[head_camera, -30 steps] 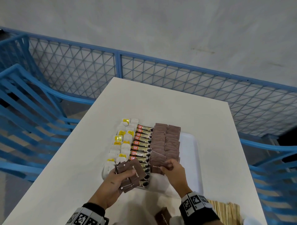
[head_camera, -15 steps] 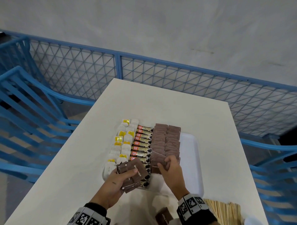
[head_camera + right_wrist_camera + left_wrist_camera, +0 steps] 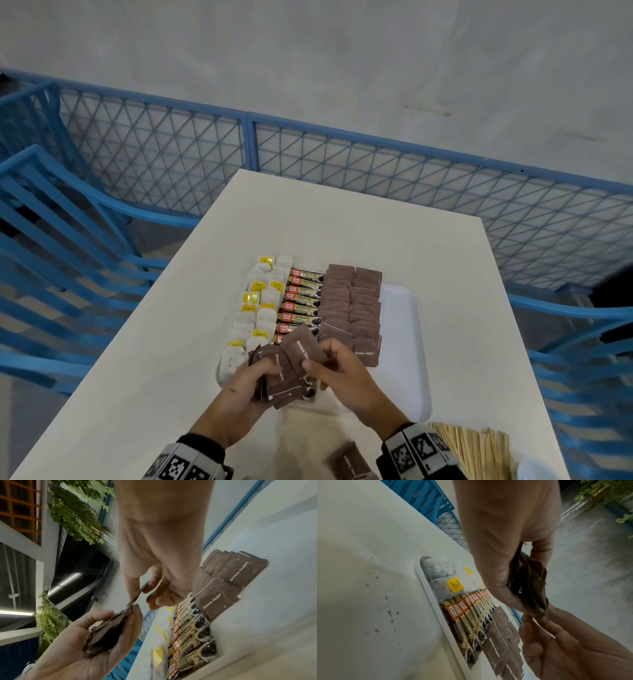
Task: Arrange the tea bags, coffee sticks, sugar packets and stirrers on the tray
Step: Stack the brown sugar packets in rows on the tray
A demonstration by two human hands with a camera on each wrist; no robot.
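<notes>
A white tray (image 3: 402, 346) holds tea bags (image 3: 262, 308) on the left, coffee sticks (image 3: 303, 305) in the middle and two rows of brown sugar packets (image 3: 354, 308) to their right. Above the tray's near end my left hand (image 3: 263, 375) grips a fanned bunch of sugar packets (image 3: 284, 377). My right hand (image 3: 318, 358) pinches the top packet (image 3: 303, 346) of that bunch. The right wrist view shows the pinched packet (image 3: 137, 595) edge-on between thumb and finger, above the bunch (image 3: 106, 631). Wooden stirrers (image 3: 476, 448) lie on the table at the near right.
One loose sugar packet (image 3: 349, 459) lies on the white table (image 3: 342, 222) between my wrists. A white rounded object (image 3: 534, 469) sits at the near right corner. Blue chairs (image 3: 51, 240) and a blue mesh fence (image 3: 342, 164) surround the table.
My right hand has left the near end of the tray's sugar rows and moved left to the bunch in my left hand, where it now pinches the top packet.
</notes>
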